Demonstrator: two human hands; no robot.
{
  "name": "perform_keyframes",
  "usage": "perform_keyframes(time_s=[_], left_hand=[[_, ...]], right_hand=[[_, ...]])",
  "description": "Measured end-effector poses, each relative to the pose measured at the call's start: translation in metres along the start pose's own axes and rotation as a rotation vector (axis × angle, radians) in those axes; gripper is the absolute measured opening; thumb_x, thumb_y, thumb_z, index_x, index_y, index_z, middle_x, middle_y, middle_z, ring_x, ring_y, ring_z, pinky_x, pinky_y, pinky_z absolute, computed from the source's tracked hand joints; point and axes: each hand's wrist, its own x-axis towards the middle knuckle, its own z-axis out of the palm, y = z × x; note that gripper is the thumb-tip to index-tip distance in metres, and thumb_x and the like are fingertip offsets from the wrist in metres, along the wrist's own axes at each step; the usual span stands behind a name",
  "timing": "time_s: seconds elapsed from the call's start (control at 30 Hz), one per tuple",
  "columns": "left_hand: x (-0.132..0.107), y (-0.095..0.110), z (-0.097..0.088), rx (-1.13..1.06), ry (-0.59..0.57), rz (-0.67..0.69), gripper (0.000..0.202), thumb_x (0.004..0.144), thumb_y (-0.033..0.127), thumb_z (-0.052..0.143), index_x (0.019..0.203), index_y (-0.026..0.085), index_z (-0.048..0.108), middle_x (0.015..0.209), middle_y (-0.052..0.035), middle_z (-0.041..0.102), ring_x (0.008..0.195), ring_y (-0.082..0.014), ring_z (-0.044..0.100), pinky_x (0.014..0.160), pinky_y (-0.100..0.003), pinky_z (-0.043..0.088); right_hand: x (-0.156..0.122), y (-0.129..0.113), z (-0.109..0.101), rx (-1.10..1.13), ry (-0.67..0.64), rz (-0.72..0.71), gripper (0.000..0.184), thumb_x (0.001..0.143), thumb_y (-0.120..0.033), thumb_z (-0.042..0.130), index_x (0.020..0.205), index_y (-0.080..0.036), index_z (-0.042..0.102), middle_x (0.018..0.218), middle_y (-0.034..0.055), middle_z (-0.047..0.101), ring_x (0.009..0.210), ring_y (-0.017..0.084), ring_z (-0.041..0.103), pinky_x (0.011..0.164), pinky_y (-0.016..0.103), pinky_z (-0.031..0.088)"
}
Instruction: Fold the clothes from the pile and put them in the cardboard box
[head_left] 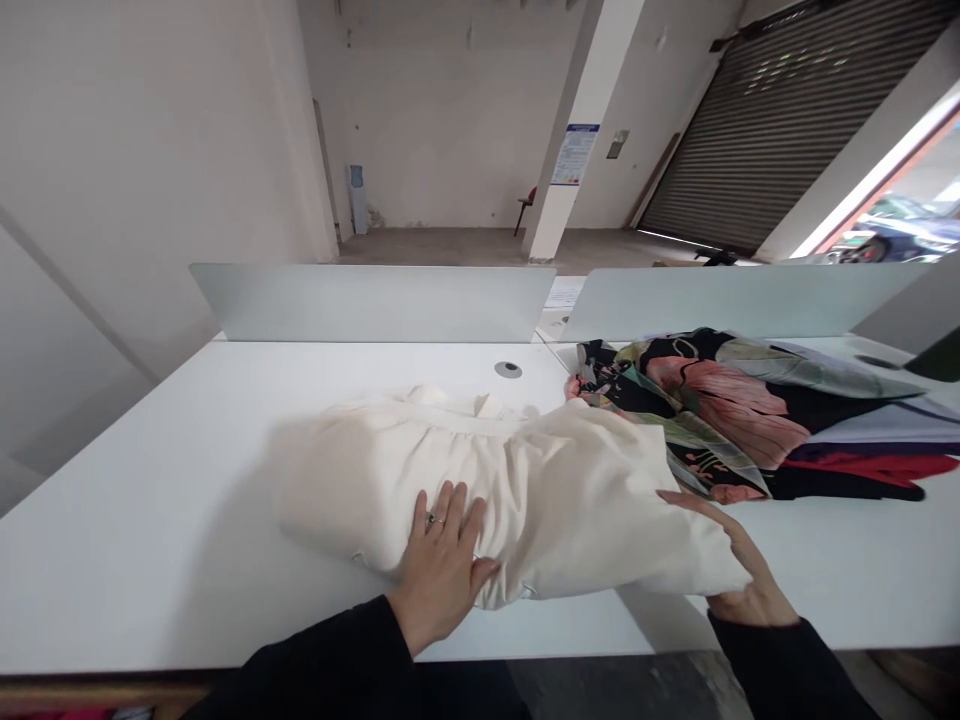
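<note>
A cream-white garment [525,480] lies spread across the white table [150,480] in front of me. My left hand [441,560], with a ring on one finger, rests flat on the garment's near edge, fingers stretched out. My right hand [739,565] is at the garment's right end. Its fingers are slid under the cloth there and its thumb lies along the top, so it grips that corner. Both sleeves are black.
A pile of dark floral-print clothes with pink, green and red [735,410] lies on the table to the right, touching the cream garment. Low grey divider panels [375,300] stand along the table's far edge. A round cable grommet [508,370] sits behind the garment.
</note>
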Motion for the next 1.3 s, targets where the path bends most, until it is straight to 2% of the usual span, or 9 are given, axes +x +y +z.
perform_keyframes(time_s=[0.13,0.33,0.5,0.6,0.67,0.83,0.97,1.07,1.3], left_hand=[[-0.001,0.002,0.001,-0.010,-0.005,-0.001,0.060,0.098,0.044,0.029,0.150,0.013,0.029,0.156,-0.0144,0.030,0.146,-0.0318,0.020,0.117,-0.057,0.022],[-0.028,-0.011,-0.028,-0.128,-0.061,-0.029,0.051,0.096,0.039,0.040,0.141,0.016,0.045,0.146,-0.0131,0.047,0.141,-0.0315,0.034,0.116,-0.058,0.023],[-0.066,-0.022,-0.049,-0.346,-0.117,-0.101,0.038,0.091,0.045,0.052,0.113,0.017,0.066,0.117,-0.0129,0.067,0.120,-0.0310,0.055,0.110,-0.059,0.032],[-0.082,-0.028,-0.049,-0.572,-0.146,-0.203,0.035,0.089,0.044,0.055,0.109,0.017,0.067,0.117,-0.0137,0.066,0.118,-0.0318,0.056,0.105,-0.056,0.040],[-0.093,-0.037,-0.043,-0.866,-0.123,-0.344,0.041,0.090,0.050,0.051,0.115,0.021,0.065,0.124,-0.0130,0.064,0.120,-0.0308,0.055,0.106,-0.054,0.041],[-0.117,-0.082,-0.032,-1.693,0.154,-0.874,0.073,0.081,0.071,0.048,0.134,0.022,0.053,0.136,-0.0151,0.057,0.114,-0.0302,0.062,0.100,-0.050,0.049],[-0.098,-0.099,-0.061,-1.736,0.385,-0.947,0.070,0.080,0.056,0.065,0.139,0.023,0.046,0.140,-0.0128,0.054,0.121,-0.0271,0.057,0.104,-0.043,0.047],[-0.070,-0.093,-0.090,-1.707,0.421,-0.930,0.068,0.074,0.042,0.075,0.135,0.022,0.049,0.139,-0.0115,0.054,0.125,-0.0280,0.053,0.103,-0.042,0.047],[-0.065,-0.106,-0.103,-1.606,0.694,-0.914,0.057,0.075,0.039,0.073,0.126,0.023,0.054,0.135,-0.0069,0.057,0.123,-0.0245,0.053,0.097,-0.034,0.050]], right_hand=[[-0.019,-0.063,0.048,0.196,-0.075,-0.099,0.061,0.060,-0.053,0.062,0.115,-0.026,0.061,0.115,0.0137,0.068,0.124,0.038,0.053,0.098,0.045,0.051],[-0.049,-0.145,0.144,0.382,-0.657,-0.349,0.057,0.065,-0.034,0.067,0.119,-0.019,0.055,0.096,0.0049,0.070,0.088,0.024,0.068,0.075,0.034,0.056],[-0.045,-0.153,0.242,0.328,-0.992,-0.351,0.063,0.078,-0.026,0.063,0.137,-0.019,0.042,0.072,-0.0038,0.062,0.055,0.010,0.056,0.060,0.024,0.052],[-0.040,-0.141,0.277,0.072,-1.253,-0.467,0.055,0.089,-0.037,0.056,0.139,-0.020,0.043,0.089,0.0026,0.068,0.078,0.015,0.064,0.081,0.032,0.054],[-0.037,-0.134,0.276,-0.173,-1.297,-0.709,0.039,0.093,-0.040,0.051,0.127,-0.021,0.057,0.109,0.0070,0.068,0.102,0.019,0.062,0.097,0.036,0.047],[-0.025,-0.116,0.224,-0.450,-0.943,-1.180,0.034,0.096,-0.034,0.048,0.123,-0.017,0.061,0.135,0.0126,0.056,0.127,0.022,0.050,0.107,0.039,0.039],[-0.015,-0.086,0.205,-0.763,-0.825,-1.225,0.040,0.096,-0.042,0.049,0.127,-0.020,0.059,0.144,0.0144,0.047,0.139,0.030,0.034,0.114,0.057,0.022],[-0.013,-0.077,0.211,-0.934,-0.833,-1.201,0.045,0.094,-0.046,0.050,0.132,-0.022,0.057,0.147,0.0152,0.043,0.140,0.035,0.031,0.112,0.065,0.016],[0.020,-0.140,0.205,-0.601,-1.018,-1.037,0.035,0.094,-0.040,0.051,0.118,-0.020,0.065,0.124,0.0071,0.064,0.106,0.019,0.061,0.091,0.033,0.048]])
